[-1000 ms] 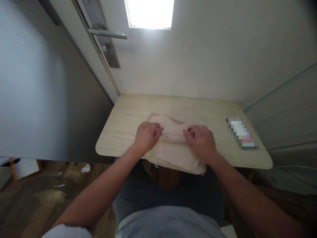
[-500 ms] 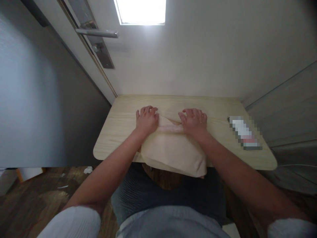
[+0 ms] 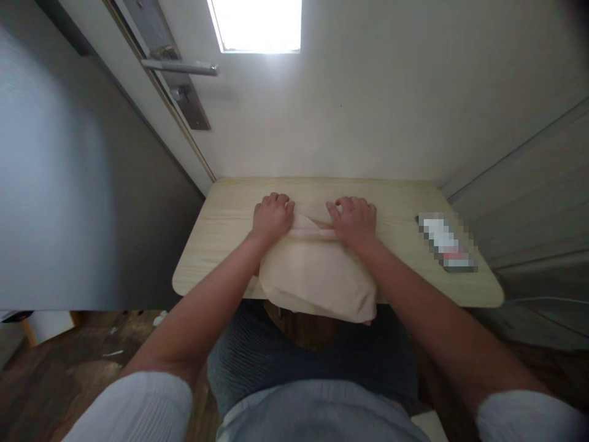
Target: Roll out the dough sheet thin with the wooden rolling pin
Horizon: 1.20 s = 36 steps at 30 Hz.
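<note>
Nearest the camera, over the lap, come a pale grey shirt and dark trousers, with 2 light sleeves at the sides. Just beyond, a beige cloth lies on a pale wooden table, its near edge hanging a little past the tabletop. Slivers of a darker layer show at its edges. Near its far side a paler band runs crosswise between the 2 hands.

This cloth looks light, soft and limp, unlikely to break but apt to crease or slide on smooth wood. The 2 ends of that band seem the best hold, with flat fingers and even tension so the layers don't shear apart.

At the band's left end is the left hand, palm down, fingers bent; at the right end is the right hand, palm down, thumb spread from the fingers. Whether either pinches fabric or merely presses on it, I cannot tell.

Well apart to the right lies a flat object, pixelated beyond recognition. Behind the table rises a pale door with a metal handle and a bright pane.
</note>
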### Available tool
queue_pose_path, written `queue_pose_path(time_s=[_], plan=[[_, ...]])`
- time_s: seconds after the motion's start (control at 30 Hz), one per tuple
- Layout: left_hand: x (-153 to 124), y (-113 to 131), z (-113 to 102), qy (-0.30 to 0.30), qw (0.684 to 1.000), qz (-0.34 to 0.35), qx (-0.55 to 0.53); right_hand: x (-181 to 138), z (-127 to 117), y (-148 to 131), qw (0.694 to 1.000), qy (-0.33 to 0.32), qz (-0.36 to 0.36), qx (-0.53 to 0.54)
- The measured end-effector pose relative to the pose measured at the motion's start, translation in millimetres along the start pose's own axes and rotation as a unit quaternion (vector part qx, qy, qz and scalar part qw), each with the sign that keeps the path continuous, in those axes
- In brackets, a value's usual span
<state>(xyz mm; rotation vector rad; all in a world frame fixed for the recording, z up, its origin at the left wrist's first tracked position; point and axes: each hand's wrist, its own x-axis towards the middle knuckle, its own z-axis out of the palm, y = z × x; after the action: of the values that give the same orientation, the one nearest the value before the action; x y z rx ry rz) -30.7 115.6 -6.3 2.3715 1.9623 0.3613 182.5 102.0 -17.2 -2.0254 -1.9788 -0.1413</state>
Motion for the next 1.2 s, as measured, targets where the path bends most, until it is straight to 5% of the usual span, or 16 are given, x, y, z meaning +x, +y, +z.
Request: queue_pose_path(time_s=[0.27, 0.5, 0.87, 1.2], plan=[[-68, 11, -5, 0.052, 0.999, -0.01, -0.001, -77, -17, -16, 0.996, -0.021, -0.091, -0.016], [-88, 25, -8, 0.059, 0.998, -0.004, -0.009, -67, -12, -35, 0.997, -0.028, -0.069, -0.015], [-28, 13, 1, 0.012, 1.0, -0.026, 0.006, 1, 6, -45, 1.0, -0.011, -0.01, 0.016], [16, -5, 2, -0.076, 0.997, -0.013, -0.006, 48, 13, -48, 0.998, -0.062, 0.0, 0.013]])
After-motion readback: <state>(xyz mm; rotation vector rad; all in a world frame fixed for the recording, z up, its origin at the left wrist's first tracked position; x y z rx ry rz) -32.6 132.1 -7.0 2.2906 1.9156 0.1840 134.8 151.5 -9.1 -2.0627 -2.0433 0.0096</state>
